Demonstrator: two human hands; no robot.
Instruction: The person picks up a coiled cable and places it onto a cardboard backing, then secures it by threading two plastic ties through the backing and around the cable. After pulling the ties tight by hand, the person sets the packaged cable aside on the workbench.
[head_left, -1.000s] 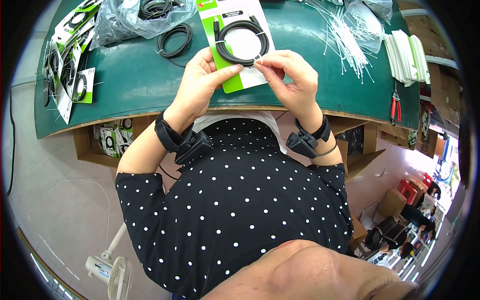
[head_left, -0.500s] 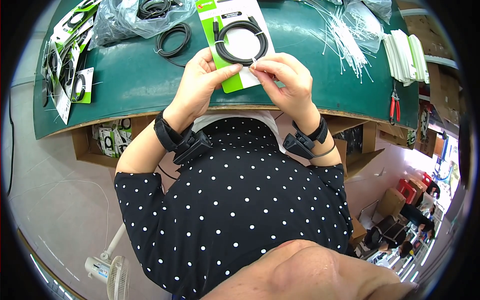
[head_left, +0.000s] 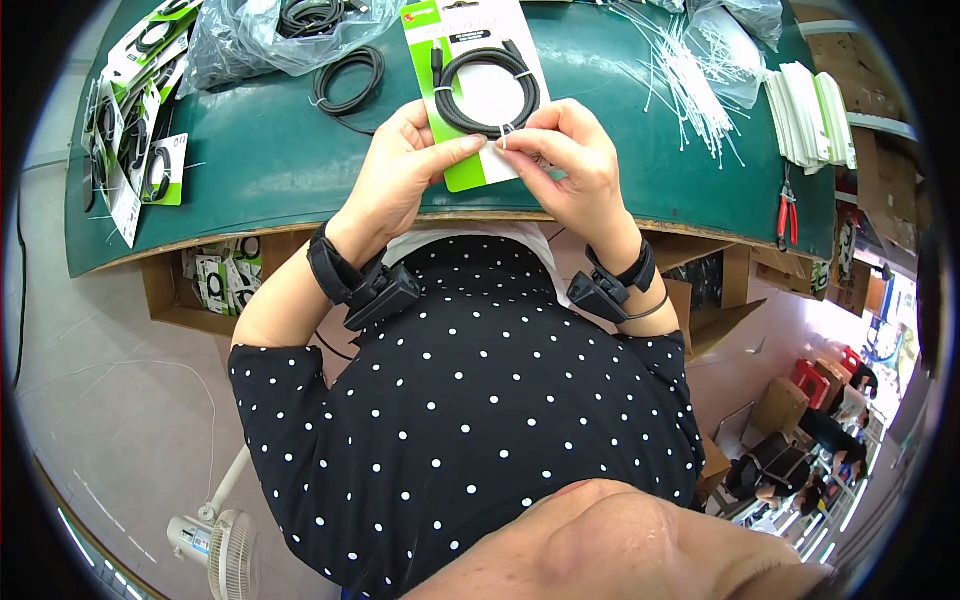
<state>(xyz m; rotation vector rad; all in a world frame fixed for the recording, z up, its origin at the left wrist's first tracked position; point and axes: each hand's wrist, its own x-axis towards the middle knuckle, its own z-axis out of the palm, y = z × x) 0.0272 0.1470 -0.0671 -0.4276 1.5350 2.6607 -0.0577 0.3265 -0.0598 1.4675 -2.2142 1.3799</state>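
My left hand (head_left: 398, 165) grips the lower left edge of a white and green packaging card (head_left: 468, 178), thumb on its front. A coiled black cable (head_left: 449, 113) lies against the card, held by white ties at its upper left and right. At the coil's bottom, my right hand (head_left: 575, 155) pinches a thin white cable tie (head_left: 506, 131) between thumb and forefinger. The card is held tilted slightly over the near edge of the green table (head_left: 290, 180). Behind my left hand, another black cable coil (head_left: 377, 78) rests on the tabletop.
Carded cables (head_left: 140, 205) are heaped at the left. A clear plastic bag (head_left: 225, 60) holds more coils. To the right lie loose white cable ties (head_left: 690, 100), a stack of cards (head_left: 800, 115) and red-handled cutters (head_left: 788, 215). A fan (head_left: 232, 555) stands at lower left.
The card and coil have shifted slightly right. My right fingers have moved a little down and left, and more of the white tie shows at the coil's bottom.
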